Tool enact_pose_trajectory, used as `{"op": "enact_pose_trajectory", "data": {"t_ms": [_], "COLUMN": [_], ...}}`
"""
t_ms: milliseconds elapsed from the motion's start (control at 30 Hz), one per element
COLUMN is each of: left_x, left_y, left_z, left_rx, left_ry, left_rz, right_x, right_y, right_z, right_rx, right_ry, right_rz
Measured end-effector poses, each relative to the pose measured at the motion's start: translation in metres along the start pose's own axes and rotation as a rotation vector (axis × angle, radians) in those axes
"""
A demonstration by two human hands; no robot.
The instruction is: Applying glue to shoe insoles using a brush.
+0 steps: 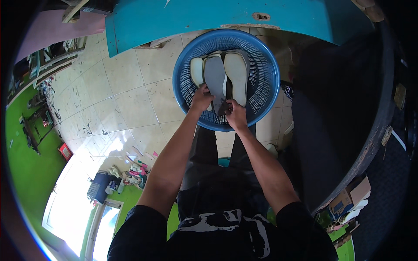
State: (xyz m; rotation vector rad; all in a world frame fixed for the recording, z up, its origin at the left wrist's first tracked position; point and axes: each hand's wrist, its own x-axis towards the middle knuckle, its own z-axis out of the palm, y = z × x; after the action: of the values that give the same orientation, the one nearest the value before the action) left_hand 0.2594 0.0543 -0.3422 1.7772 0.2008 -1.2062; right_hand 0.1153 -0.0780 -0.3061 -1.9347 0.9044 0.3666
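Note:
A round blue plastic basket (265, 93) rests on the tiled floor in front of me. Inside it stand several flat shoe soles: a grey sole (215, 76) in the middle, a cream sole (236, 74) to its right and a smaller pale sole (197, 69) to its left. My left hand (202, 98) grips the near end of the grey sole. My right hand (236, 115) holds the lower edge of the same stack, close to the basket's near rim. Both forearms reach forward from the bottom of the view.
A turquoise board (217, 17) lies beyond the basket. A dark curved bench edge (370, 143) runs along the right. Scattered pink and white scraps (135, 167) lie on the floor at lower left, near green walls and a bright window.

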Motion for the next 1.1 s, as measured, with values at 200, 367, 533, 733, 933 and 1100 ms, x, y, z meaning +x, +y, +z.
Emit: {"op": "enact_pose_trajectory", "data": {"t_ms": [200,367,533,733,933,1100], "left_x": [0.009,-0.003,-0.018,-0.056,-0.107,-0.146], "left_y": [-0.008,-0.008,-0.002,0.021,0.072,0.124], "left_z": [-0.001,-0.008,-0.006,-0.011,0.014,0.053], "left_rx": [0.128,0.189,0.234,0.182,0.059,0.227], "left_ry": [-0.033,-0.033,-0.021,-0.119,-0.294,-0.391], "left_rz": [0.099,0.011,-0.005,0.226,0.279,0.370], "right_x": [0.004,-0.001,-0.015,-0.047,-0.107,-0.162], "right_y": [0.004,0.010,0.017,-0.031,-0.045,-0.033], "right_z": [0.003,0.008,-0.004,-0.050,-0.108,-0.157], "right_rx": [-0.086,-0.128,-0.177,0.012,0.217,0.394], "right_ry": [-0.036,-0.069,-0.014,-0.021,0.185,0.365], "right_rz": [-0.014,-0.141,-0.184,-0.021,0.005,0.021]}}
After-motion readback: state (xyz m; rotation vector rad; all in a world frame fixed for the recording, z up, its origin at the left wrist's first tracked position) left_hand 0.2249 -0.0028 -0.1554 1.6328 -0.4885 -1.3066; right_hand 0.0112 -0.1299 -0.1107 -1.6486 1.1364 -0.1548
